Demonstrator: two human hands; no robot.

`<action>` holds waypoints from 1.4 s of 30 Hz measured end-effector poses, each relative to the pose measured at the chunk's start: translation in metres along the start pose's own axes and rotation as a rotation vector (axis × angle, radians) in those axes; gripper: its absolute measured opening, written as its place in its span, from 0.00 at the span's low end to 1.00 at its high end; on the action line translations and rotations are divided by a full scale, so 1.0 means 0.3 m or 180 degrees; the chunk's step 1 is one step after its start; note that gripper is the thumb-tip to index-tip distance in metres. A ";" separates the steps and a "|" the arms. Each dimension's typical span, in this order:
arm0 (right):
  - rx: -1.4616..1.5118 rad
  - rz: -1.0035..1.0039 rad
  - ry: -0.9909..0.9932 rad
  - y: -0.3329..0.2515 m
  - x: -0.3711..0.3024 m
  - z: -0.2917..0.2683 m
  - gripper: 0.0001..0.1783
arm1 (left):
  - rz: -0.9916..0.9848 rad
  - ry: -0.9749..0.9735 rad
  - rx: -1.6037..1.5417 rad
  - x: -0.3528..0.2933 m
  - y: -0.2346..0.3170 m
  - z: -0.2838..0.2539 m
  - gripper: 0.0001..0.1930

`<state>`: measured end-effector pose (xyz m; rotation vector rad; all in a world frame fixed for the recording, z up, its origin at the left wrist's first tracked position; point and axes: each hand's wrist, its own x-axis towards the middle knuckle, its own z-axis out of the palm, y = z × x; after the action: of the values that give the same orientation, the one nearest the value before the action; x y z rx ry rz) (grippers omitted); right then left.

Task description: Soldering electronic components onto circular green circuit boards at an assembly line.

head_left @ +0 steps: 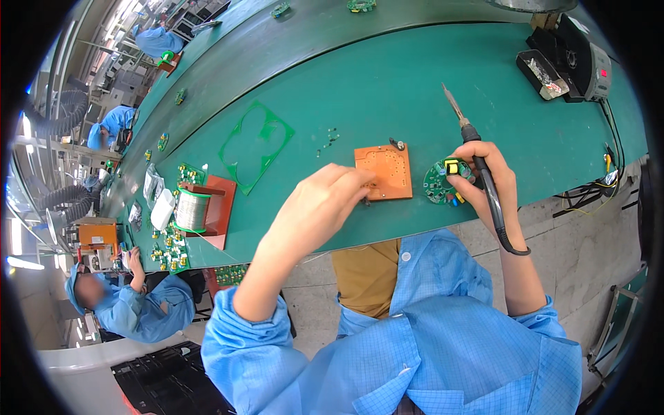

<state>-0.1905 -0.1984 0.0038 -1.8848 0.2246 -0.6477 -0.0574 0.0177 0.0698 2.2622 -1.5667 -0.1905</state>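
My right hand [490,181] is closed around the black handle of a soldering iron [471,131], its metal tip pointing up and away. Between that hand's thumb and fingers sits a round green circuit board [437,188] with a yellow-and-black transformer and other small parts. My left hand [330,200] reaches over the near left corner of an orange fixture block [393,169]. Its fingers are bent together there, and whatever they pinch is hidden. The block lies flat on the green bench mat, with a dark clip at its far right corner.
Small dark components [328,138] and a green board frame [242,142] lie beyond my left hand. At left stand a solder wire spool [192,210] on a red holder and several populated boards [166,250]. A soldering station [589,63] stands far right. Co-workers [145,304] sit at left.
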 end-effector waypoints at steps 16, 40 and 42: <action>-0.0039 0.0222 -0.0054 0.005 0.008 -0.023 0.19 | -0.0064 0.0713 0.0035 -0.063 0.006 0.119 0.24; -0.0065 -0.0337 -0.0150 -0.038 -0.016 0.011 0.17 | 0.0199 0.2176 -0.0095 -0.107 0.016 0.270 0.12; -0.0117 -0.0405 -0.0151 -0.024 -0.010 0.006 0.17 | 0.0122 0.2168 -0.0098 -0.102 0.020 0.276 0.12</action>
<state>-0.1930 -0.1927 0.0090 -1.9593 0.0871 -0.6879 -0.1006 0.0251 -0.0071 1.9619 -1.2158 0.5113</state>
